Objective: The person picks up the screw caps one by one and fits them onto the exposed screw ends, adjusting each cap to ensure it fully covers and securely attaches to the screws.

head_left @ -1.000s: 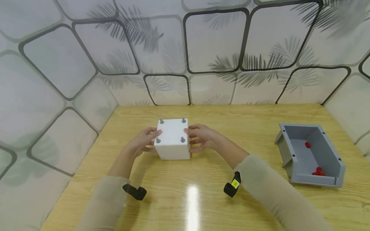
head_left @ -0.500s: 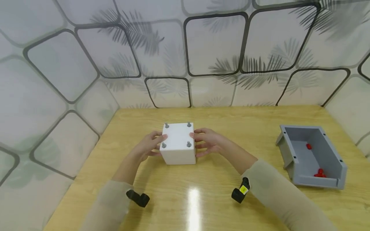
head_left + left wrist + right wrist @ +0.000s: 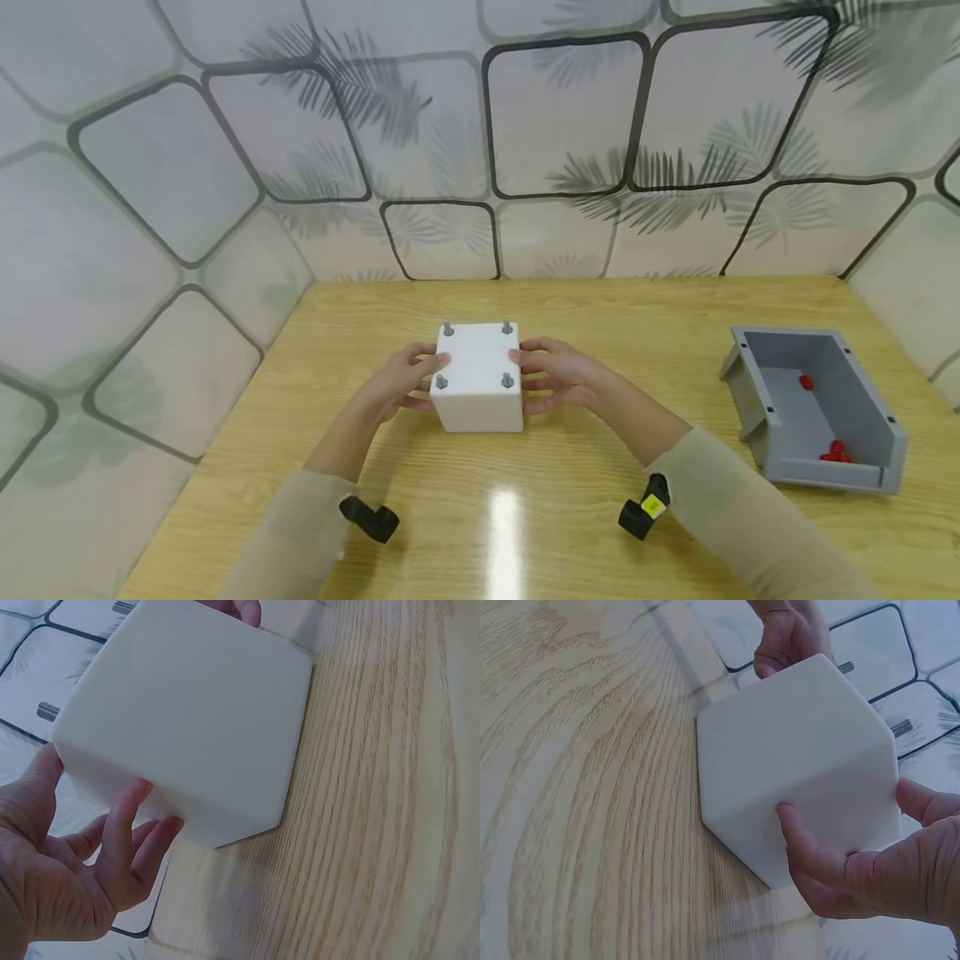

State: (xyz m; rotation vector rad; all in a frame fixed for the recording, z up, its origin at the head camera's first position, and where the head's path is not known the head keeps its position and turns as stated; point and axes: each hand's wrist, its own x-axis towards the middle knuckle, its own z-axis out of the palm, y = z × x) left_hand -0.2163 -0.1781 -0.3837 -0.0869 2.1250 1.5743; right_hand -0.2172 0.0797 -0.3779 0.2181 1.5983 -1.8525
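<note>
A white block with rounded edges stands on the wooden table, a threaded metal bolt sticking up near each top corner. My left hand grips its left side, the thumb on the top edge and the fingers against the side face. On the opposite side my right hand holds it the same way. In the left wrist view the left fingertips touch the block's side face. The right wrist view has a right fingertip pressed on the other side face. The block's underside is hidden.
At the right of the table stands a grey open bin. Inside it lie small red parts, one of them apart near the far end. A patterned curtain surrounds the table's back and sides.
Both hands have shifted the white block to the right, keeping their hold on it. The head view has also moved slightly. The grey bin stays in place.
</note>
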